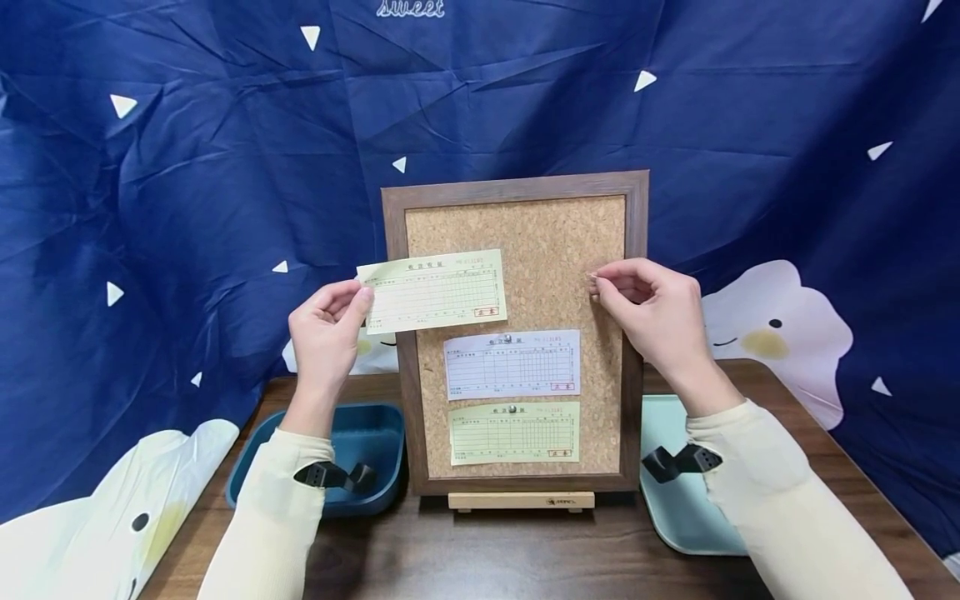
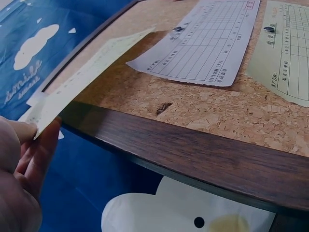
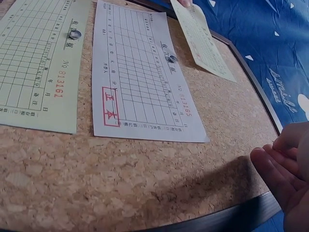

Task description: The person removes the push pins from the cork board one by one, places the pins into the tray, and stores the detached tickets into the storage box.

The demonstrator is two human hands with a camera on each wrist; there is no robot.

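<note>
My left hand (image 1: 327, 333) pinches a pale green receipt slip (image 1: 435, 292) by its left end, thumb in front. The slip overlaps the upper left of the framed corkboard (image 1: 547, 250) and, in the left wrist view, slants up off the cork. At the board's right side, my right hand (image 1: 660, 308) pinches a tiny, pin-like thing (image 1: 592, 278) between thumb and forefinger; its detail is too small to see. Lower on the cork, a white receipt (image 1: 513, 367) hangs above another green receipt (image 1: 516, 433), each fixed by a silvery round-headed pin at its top.
A wooden stand (image 1: 521, 501) supports the upright board on the brown table (image 1: 487, 550). To the left stands a dark blue tray (image 1: 390, 417); to the right lies a light green tray (image 1: 675, 517). A blue patterned cloth (image 1: 225, 167) hangs behind.
</note>
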